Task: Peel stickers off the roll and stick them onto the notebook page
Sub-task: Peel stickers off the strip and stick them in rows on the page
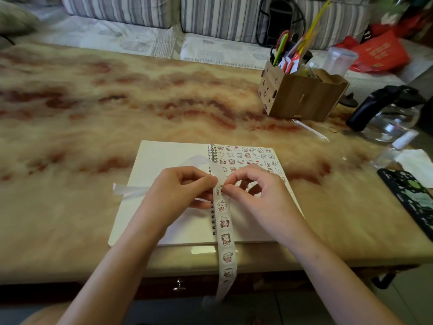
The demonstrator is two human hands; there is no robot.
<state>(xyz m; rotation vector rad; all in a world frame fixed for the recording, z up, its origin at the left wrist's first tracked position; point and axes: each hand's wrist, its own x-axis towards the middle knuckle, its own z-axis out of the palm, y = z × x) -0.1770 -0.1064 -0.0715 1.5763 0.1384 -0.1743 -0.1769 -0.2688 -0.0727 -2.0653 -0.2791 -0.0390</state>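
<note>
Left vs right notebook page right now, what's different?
Left page is blank; right page carries rows of stickers across its top. Spent liner trails over the left page and off its edge; the right page sits partly under the right hand, which pinches the sticker strip. Shared: white, same spiral notebook, lying open flat on the table.

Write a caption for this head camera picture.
Left hand and right hand pinch the sticker strip over the open notebook.
</note>
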